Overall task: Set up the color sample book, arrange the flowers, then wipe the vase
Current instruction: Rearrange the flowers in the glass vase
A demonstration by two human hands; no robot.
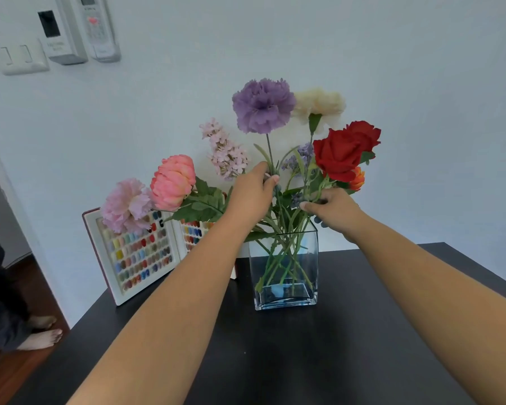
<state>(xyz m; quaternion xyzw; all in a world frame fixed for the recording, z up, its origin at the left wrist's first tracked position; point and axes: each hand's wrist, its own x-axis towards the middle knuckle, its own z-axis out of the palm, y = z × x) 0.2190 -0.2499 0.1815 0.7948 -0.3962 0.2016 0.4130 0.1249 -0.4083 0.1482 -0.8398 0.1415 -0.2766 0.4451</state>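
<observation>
I am mid-arranging: my left hand (253, 191) pinches the purple flower (263, 105) stem, my right hand (333, 210) grips the rose (338, 154) stems above the vase (285, 293) below both, so next I should spread them evenly.

We extend both bare forearms from the lower edge of the frame toward its centre, converging slightly. Our left hand (253, 190) sits just left of centre, back of the hand toward the camera, with thumb and fingers curled in a pinch around a thin stem (270, 154). Our right hand (335, 210) sits just right of centre and slightly lower, back of the hand up, fingers curled leftward around a cluster of green stems (314, 191).
</observation>
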